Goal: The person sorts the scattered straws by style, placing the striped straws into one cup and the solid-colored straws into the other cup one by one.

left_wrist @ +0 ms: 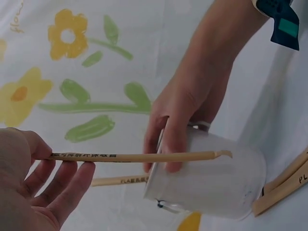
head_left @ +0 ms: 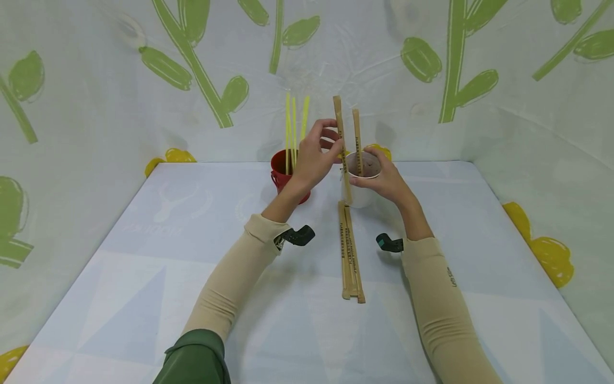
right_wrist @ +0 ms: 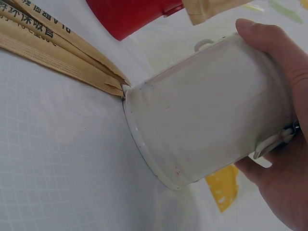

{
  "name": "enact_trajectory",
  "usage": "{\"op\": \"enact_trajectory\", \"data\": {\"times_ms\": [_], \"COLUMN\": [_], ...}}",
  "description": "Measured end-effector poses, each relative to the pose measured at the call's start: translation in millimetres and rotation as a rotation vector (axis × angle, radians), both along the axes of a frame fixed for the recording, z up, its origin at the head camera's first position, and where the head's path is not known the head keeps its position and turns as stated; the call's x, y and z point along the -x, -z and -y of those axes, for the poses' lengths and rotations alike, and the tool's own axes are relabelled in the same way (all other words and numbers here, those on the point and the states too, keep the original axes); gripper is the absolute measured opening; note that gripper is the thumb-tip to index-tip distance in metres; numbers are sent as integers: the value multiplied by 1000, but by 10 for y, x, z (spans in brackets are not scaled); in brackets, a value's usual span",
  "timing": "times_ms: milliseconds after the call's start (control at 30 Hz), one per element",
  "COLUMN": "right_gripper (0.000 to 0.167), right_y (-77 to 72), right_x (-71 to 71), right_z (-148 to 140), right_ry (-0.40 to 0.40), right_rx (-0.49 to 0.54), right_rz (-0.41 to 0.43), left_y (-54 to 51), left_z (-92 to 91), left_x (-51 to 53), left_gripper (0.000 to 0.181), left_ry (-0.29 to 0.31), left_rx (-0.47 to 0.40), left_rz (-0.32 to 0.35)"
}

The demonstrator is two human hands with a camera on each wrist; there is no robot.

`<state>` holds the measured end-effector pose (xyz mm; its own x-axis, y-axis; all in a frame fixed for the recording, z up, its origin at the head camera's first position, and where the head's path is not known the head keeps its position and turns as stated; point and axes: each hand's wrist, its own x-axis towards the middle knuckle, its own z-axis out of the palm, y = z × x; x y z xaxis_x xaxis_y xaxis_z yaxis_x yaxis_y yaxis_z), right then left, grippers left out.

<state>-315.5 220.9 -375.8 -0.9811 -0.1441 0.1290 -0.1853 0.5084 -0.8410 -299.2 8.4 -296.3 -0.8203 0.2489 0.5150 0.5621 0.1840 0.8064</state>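
Note:
My left hand (head_left: 312, 160) pinches a brown paper-wrapped straw (left_wrist: 139, 158) between thumb and fingertips, holding it upright beside the white bucket (head_left: 361, 197). The straw's lower end reaches down in front of the bucket's outer wall in the head view. Around the bucket's rim curl the fingers and thumb of my right hand (head_left: 390, 181). Another wrapped straw (head_left: 357, 136) stands inside this bucket, leaning slightly. Several more wrapped straws (head_left: 349, 256) lie on the table in front of the bucket, their far ends close to its base (right_wrist: 149, 159).
Left of the white bucket stands a red bucket (head_left: 279, 180) with several thin yellow sticks (head_left: 294, 128) upright in it, partly hidden behind my left hand. A patterned sheet (head_left: 355, 69) with green leaves rises behind the table (head_left: 201, 213).

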Motion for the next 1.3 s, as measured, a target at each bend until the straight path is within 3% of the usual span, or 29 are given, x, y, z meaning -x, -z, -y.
{"op": "enact_trajectory", "data": {"times_ms": [267,567,933,1100,1300], "right_gripper": [93,93,96,98,98], "right_y": [-5,-9,-31,-41,-50], "right_x": [33,17,36,24,13], "right_z": [-7,-6,8,14,23], "right_ry": [-20,-15,20,30,22], "right_rx": [13,15,-19,-27,-24], "right_rz": [4,-9,38,49,42], "left_y": [-83,-227,-466,-458,-368], "left_z": [-92,-197,-179,-211,-233], "left_x": [23,104,195,237,281], "left_gripper": [37,33,32,32,32], "left_ry": [-4,-44,-83,-101,-109], "left_rx": [-47,-65,-126,-123,-80], "left_rz": [-16,-120,-123,-131,-135]}}
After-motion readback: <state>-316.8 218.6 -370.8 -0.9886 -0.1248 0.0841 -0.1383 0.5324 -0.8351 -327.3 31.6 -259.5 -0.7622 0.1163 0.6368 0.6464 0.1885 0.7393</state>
